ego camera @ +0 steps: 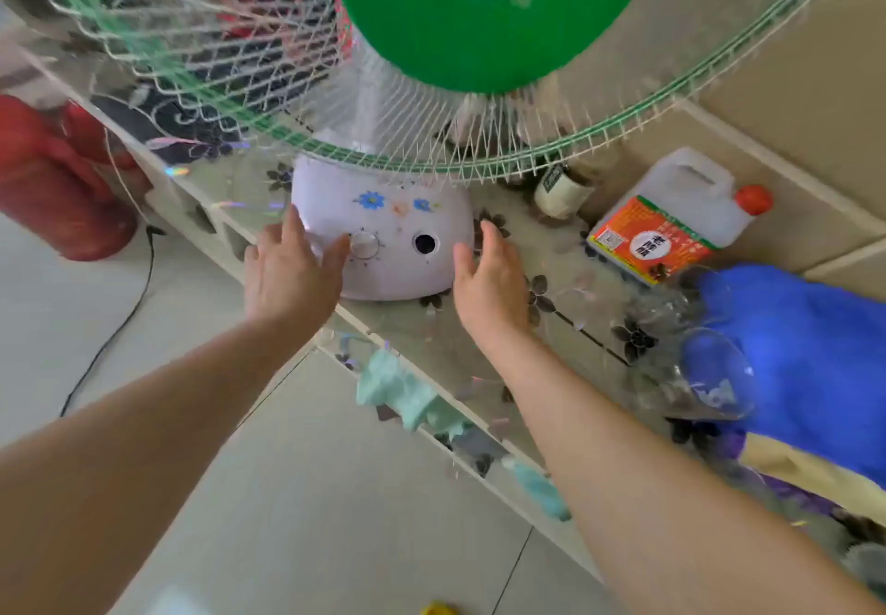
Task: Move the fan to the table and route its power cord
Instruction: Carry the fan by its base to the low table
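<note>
The fan's white base (pixel 398 226), with flower decals, a round knob and a dark hole, stands on the table (pixel 446 341) near its front edge. Its wire grille with a green rim and green centre disc (pixel 479 10) fills the top of the view. My left hand (pixel 287 274) is at the base's left side, fingers apart, thumb close to the knob. To the right of the base my right hand (pixel 489 283) hovers with its fingers spread. Neither hand grips anything. A black cord (pixel 129 312) trails over the floor at the left.
A white jug (pixel 671 221) with an orange label and red cap lies at the back right. Blue cloth (pixel 805 365) and a clear glass (pixel 705 374) sit at the right. A red flask (pixel 52 182) stands at the left. Pale green rags (pixel 407 394) hang off the table's edge.
</note>
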